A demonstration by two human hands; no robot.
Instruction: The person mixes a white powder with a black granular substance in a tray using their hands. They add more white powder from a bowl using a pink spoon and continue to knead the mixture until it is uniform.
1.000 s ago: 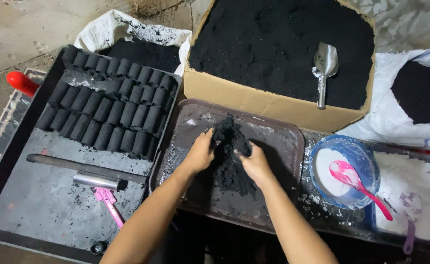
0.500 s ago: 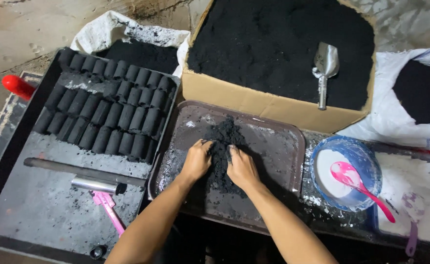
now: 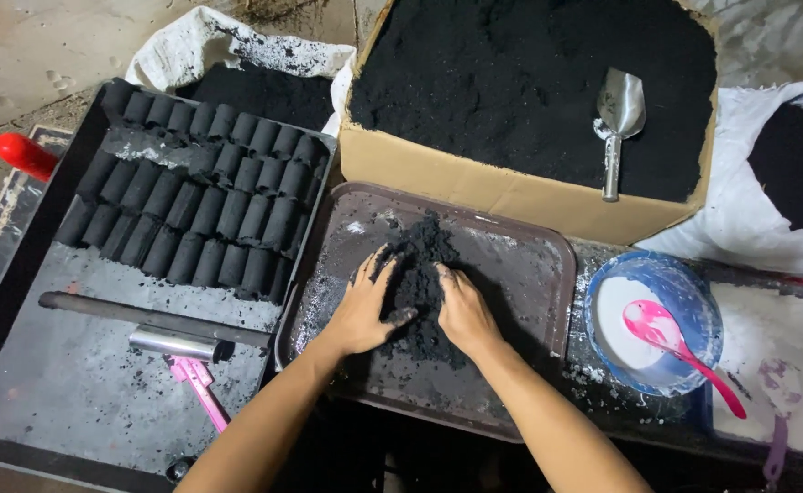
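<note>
We are looking down at our two bare hands working a mound of damp black charcoal powder [image 3: 422,274] in the middle of a dark brown tray [image 3: 529,274]. Our left hand [image 3: 362,310] is lying flat against the mound's left side, fingers [image 3: 378,267] spread wide and holding nothing. Our right hand [image 3: 463,310] is pressing the right side, fingers gently curved and loose, also gripping nothing.

To the left, a black tray [image 3: 54,383] is carrying rows of pressed black briquettes [image 3: 200,210], a metal tube mould [image 3: 178,343] and a pink tool [image 3: 199,383]. Behind, a cardboard box [image 3: 474,183] of black powder is holding a metal scoop [image 3: 617,128]. To the right, a blue bowl [image 3: 689,292] of white powder is holding a pink spoon [image 3: 671,338].

We judge that pushing too hard or too fast could scatter loose powder over the tray's low rim, toward the briquettes or the white powder. Crumbs are already lying across the tray, so the mound seems apt to break apart.
</note>
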